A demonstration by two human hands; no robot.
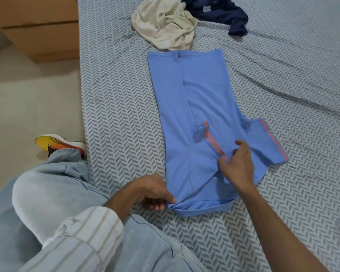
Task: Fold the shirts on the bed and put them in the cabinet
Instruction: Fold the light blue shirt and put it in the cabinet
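Pinching the blue shirt [192, 118] at its near corner on the bed [114, 107], the left hand [151, 191] anchors; the right hand [237, 163], seemingly flat and released, should fold the loose sleeve inward.

We see the left hand [152, 190] pinching the blue shirt [194, 107] at its near corner. The right hand [237, 163] rests flat on it.

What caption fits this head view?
Left hand pinches the blue shirt; right hand presses it flat.
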